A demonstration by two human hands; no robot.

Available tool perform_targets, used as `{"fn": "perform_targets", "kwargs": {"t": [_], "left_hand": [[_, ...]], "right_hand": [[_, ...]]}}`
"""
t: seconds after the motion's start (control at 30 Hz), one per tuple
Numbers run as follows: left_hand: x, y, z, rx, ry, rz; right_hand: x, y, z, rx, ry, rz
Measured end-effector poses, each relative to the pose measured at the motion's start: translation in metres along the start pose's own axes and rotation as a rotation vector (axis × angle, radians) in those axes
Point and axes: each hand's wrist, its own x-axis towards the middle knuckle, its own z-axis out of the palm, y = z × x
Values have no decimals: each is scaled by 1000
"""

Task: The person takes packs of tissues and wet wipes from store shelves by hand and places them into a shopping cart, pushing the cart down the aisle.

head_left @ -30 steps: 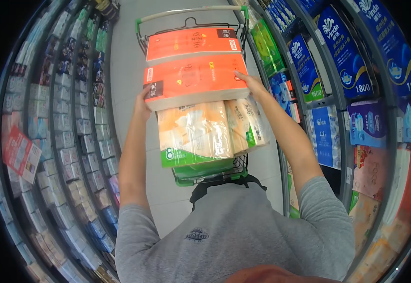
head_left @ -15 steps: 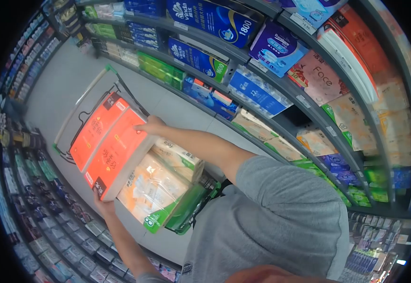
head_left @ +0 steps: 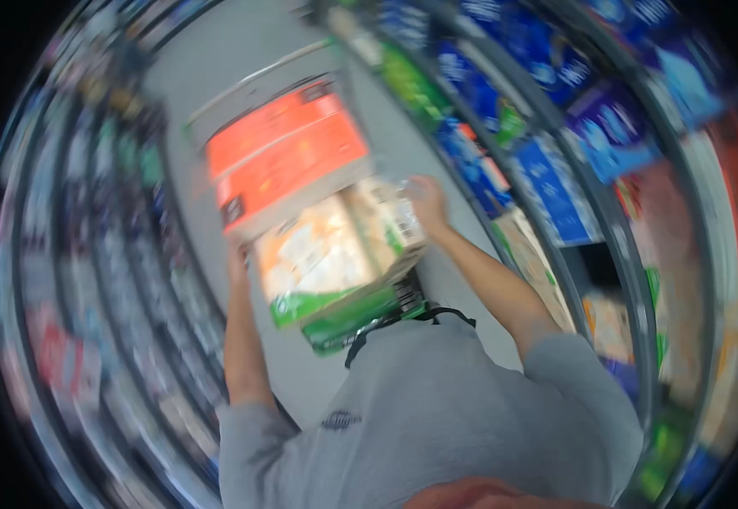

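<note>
Packs [head_left: 291, 163] — 2, orange-red, blurred

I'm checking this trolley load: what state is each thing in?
Trolley: loaded
Orange packs: lying side by side
Cream packs: plastic-wrapped, side by side
Left hand: beside the orange packs, grip unclear
Right hand: off the orange packs, grip unclear
Shelves on the right: mostly stocked

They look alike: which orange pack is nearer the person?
The near orange pack, beside the cream packs; the far orange pack lies beyond, nearer the pale bar.
</note>
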Motion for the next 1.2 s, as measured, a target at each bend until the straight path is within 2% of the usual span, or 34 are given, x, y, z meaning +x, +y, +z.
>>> {"fn": "perform_targets", "kwargs": {"t": [0.03,0.07,0.1,0.17,0.23,0.27,0.3,0.33,0.37,0.47,0.5,0.53,0.57,0.67,0.73,0.8,0.87,0.97,1.0,1.03,1.07,1.1,1.13,1.2], "left_hand": [[-10,-16,-6,31,33,73],[-30,-25,-6,-16,195,99],[-55,-37,-9,-56,348,125],[-105,-81,-23,17,578,20],[-157,-153,-38,410,700,-101],[-199,-161,-29,620,633,-265],[-233,-182,-19,673,651,-320],[-257,-210,-12,689,618,-370],[-286,-205,6,695,553,-413],[-342,-186,69,719,478,-383],[-353,-179,83,737,407,-269],[-359,-175,93,753,346,-155],[-356,-200,105,864,395,-66],[-368,-186,131,828,380,-122],[-369,-179,136,820,350,-136],[-374,-174,137,960,236,-75],[-375,-165,135,1009,224,-65],[-367,-157,126,1067,169,-18],[-366,-154,123,1112,169,-31],[-359,-150,121,1164,151,-24],[-351,-150,118,1173,125,-41],[-343,-173,113,1141,228,116],[-339,-171,109,1122,184,168],[-329,-178,104,1116,172,138]], "right_hand": [[-18,21,-23,10,3,-47],[-43,30,-48,-62,57,3],[-70,68,-66,-10,51,65],[-129,130,-114,-178,-182,350],[-199,199,-153,-290,-391,442],[-229,225,-169,-330,-488,504],[-246,229,-189,-176,-641,593],[-257,216,-200,-103,-604,697],[-267,202,-205,-31,-562,807],[-262,180,-207,-22,-659,767],[-257,186,-200,-21,-690,740],[-255,210,-183,-104,-726,590],[-248,222,-166,-180,-761,431],[-205,156,-144,-248,-904,191],[-194,132,-117,-218,-960,114],[-198,118,-98,-195,-1019,50],[-209,115,-71,-391,-1052,-78],[-228,115,-40,-320,-1049,0],[-224,93,-40,-329,-1050,138],[-222,73,-43,-270,-1034,125],[-224,87,-32,-278,-1026,156],[-226,79,-30,-360,-971,128],[-222,84,-25,-435,-1013,137],[-215,85,-20,-513,-1052,203]]}}
